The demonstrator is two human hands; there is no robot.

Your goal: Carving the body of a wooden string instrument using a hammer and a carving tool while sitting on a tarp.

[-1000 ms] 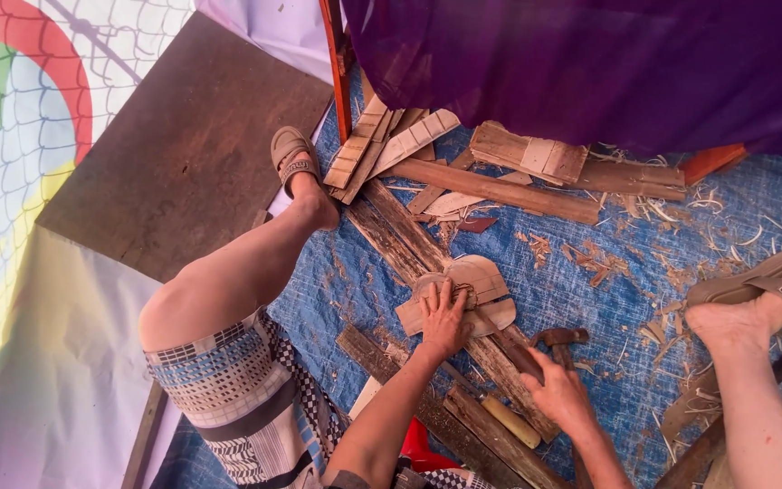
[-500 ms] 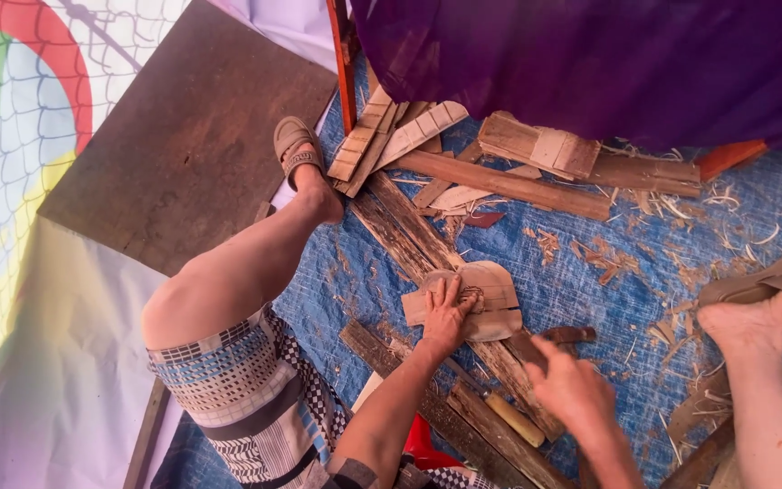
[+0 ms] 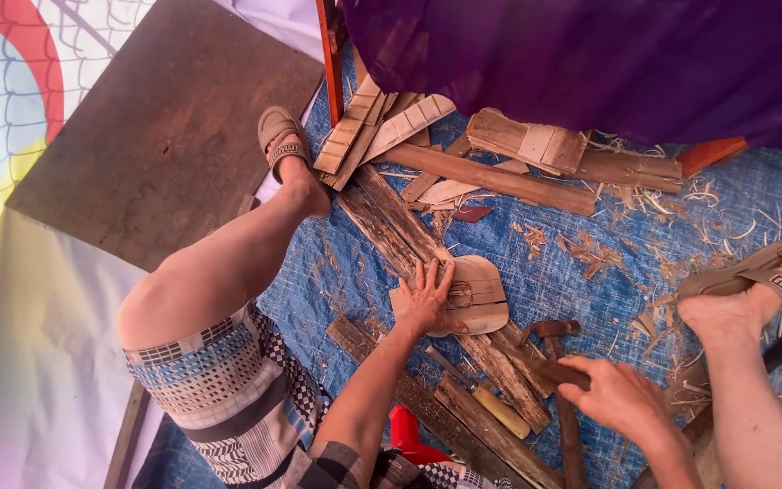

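At the far left lay a pale printed sheet (image 3: 11, 299) with a net pattern, and beside it a dark brown board (image 3: 165, 136). The person's left leg crossed from the patterned shorts (image 3: 219, 389) to a tan sandal (image 3: 281, 138) set at the edge of the blue woven tarp (image 3: 590, 299). Past the sandal sat a heap of wood offcuts (image 3: 382, 136) and a long plank (image 3: 491, 177). The left hand (image 3: 425, 299) pressed flat, fingers spread apart, on a pale, rounded wooden piece (image 3: 477, 299) that rested across a weathered plank (image 3: 427, 263) near the middle of the tarp. Just below it lay a wooden-handled tool (image 3: 491, 406). Further right, the right hand (image 3: 622, 398) had its fingers clamped around the handle of a hammer (image 3: 552, 340), whose head sat just beside the pale piece. Wood shavings (image 3: 699, 199) were scattered around, and the right foot in its sandal (image 3: 767, 272) rested at the far right, under a purple cloth (image 3: 590, 54).
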